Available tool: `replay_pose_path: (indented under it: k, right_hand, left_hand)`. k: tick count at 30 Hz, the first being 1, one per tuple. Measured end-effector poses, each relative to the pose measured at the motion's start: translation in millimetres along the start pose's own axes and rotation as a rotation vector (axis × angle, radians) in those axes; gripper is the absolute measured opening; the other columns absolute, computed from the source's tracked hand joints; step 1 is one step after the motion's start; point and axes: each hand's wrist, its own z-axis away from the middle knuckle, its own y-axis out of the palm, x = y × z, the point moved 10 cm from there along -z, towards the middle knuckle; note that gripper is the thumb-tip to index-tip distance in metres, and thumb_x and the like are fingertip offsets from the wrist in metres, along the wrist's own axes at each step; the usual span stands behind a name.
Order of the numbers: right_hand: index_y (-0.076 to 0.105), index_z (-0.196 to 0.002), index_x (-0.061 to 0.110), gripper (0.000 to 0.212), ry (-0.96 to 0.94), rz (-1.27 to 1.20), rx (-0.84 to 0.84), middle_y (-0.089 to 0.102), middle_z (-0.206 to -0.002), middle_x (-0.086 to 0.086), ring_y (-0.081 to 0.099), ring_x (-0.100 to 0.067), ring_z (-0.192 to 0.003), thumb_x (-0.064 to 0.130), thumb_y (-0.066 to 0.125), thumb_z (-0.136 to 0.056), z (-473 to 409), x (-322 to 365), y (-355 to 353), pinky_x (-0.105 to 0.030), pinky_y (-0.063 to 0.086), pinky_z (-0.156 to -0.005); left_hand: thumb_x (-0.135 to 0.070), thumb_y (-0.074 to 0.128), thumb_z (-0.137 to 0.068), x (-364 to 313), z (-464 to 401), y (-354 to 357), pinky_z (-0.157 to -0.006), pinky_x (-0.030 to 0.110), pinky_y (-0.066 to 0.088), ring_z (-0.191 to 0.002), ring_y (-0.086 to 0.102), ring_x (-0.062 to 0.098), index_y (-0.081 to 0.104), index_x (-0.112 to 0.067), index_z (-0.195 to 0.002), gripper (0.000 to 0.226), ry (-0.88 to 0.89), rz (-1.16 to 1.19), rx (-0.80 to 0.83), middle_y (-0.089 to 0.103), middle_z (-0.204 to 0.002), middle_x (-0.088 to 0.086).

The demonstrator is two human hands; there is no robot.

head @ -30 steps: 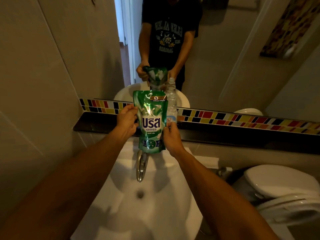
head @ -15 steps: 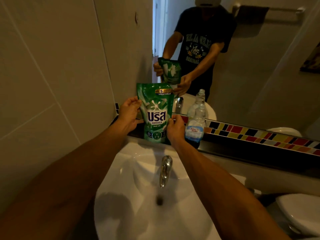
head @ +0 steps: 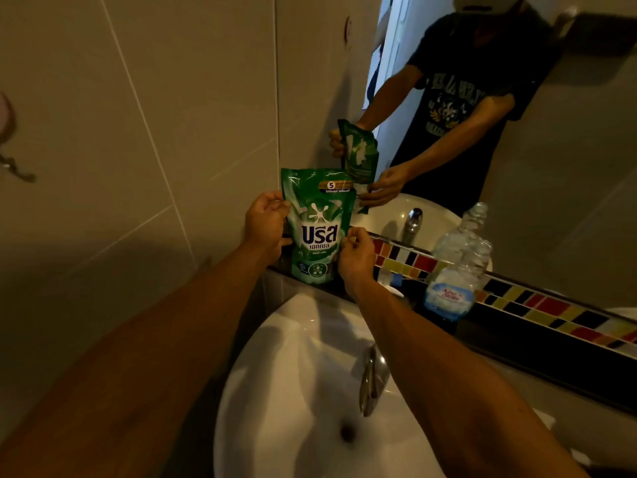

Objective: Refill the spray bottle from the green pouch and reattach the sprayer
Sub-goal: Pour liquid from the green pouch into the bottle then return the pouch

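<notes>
We stand at the white sink [head: 275, 391] and look down at our two hands. The green pouch [head: 319, 229] stands tall on the dark ledge [head: 510, 343] behind the sink, right in the corner by the tiled wall. Its long side goes straight up and down. Its bottom seems to rest on the ledge, but we cannot tell for sure.

Our left hand [head: 265, 224] is at the left edge of the pouch, with curled fingers that touch it. Our right hand [head: 355, 258] is at the right edge, lower down, and pinches the side. So both hands grip the pouch, one on each side.

The spray bottle [head: 456, 270] stands on the same ledge, to the right of the pouch and well apart from it. Its top is open, with no sprayer on it. We cannot see the sprayer anywhere. Our right hand is the nearer hand to the bottle.

The pouch is soft, shiny plastic, fat at the bottom and flat at the top. We think it will bend and slosh when we tip it. The bottle is clear and bumpy, with a blue label, and looks almost empty. Its mouth is small.

We think the next step is to open the pouch and bring its top over to the bottle's mouth. We could spill if the pouch flops.
</notes>
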Motion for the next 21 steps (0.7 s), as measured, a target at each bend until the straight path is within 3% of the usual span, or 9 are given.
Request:
replay_pose_path:
  k: [5,8,11,14,18,21]
  right_hand:
    - [0.061,-0.108,0.012,0.018,0.039,-0.041,0.049,0.069,-0.112,-0.016,0.067,-0.031,-0.106,0.002,0.046,-0.104,-24,-18,26,-0.055,0.059,-0.092]
    - [0.060,-0.106,0.012,0.016,0.038,-0.046,0.063,0.069,-0.109,-0.017,0.068,-0.036,-0.103,0.005,0.046,-0.105,-40,-28,40,-0.061,0.057,-0.090]
    - [0.059,-0.109,0.011,0.015,0.028,-0.046,0.084,0.068,-0.111,-0.014,0.067,-0.032,-0.105,0.005,0.046,-0.105,-52,-34,52,-0.059,0.057,-0.092]
    - [0.059,-0.112,0.009,0.015,0.017,-0.048,0.100,0.068,-0.112,-0.013,0.067,-0.028,-0.106,0.005,0.046,-0.105,-59,-37,61,-0.056,0.057,-0.094]
    - [0.059,-0.109,0.006,0.014,0.005,-0.081,0.121,0.068,-0.109,-0.015,0.067,-0.028,-0.105,0.003,0.046,-0.105,-62,-37,68,-0.054,0.057,-0.096]
    - [0.058,-0.108,0.007,0.016,0.009,-0.107,0.150,0.067,-0.110,-0.015,0.066,-0.028,-0.107,0.002,0.044,-0.105,-60,-39,71,-0.053,0.056,-0.099]
  left_hand:
    - [-0.009,0.054,-0.092,6,-30,-10,-0.077,0.060,0.058,-0.096,0.069,0.034,0.063,-0.024,-0.094,0.017,0.042,-0.038,-0.060,0.072,-0.100,0.009]
    - [-0.004,0.055,-0.091,16,-51,-16,-0.074,0.057,0.060,-0.091,0.071,0.027,0.065,-0.028,-0.088,0.026,0.055,-0.010,-0.095,0.074,-0.090,-0.002]
    - [0.002,0.054,-0.089,25,-65,-20,-0.065,0.048,0.062,-0.088,0.071,0.025,0.067,-0.034,-0.079,0.040,0.052,0.024,-0.113,0.074,-0.084,-0.005]
    - [0.005,0.054,-0.087,29,-75,-25,-0.057,0.035,0.059,-0.085,0.072,0.023,0.066,-0.031,-0.086,0.038,0.073,0.041,-0.141,0.074,-0.090,-0.002]
    - [0.008,0.053,-0.084,33,-84,-37,-0.060,0.038,0.060,-0.091,0.071,0.026,0.066,-0.028,-0.091,0.038,0.099,0.053,-0.197,0.073,-0.097,0.002]
    - [0.010,0.055,-0.083,42,-86,-43,-0.068,0.048,0.060,-0.093,0.068,0.032,0.065,-0.026,-0.087,0.038,0.090,0.091,-0.215,0.071,-0.094,0.002]
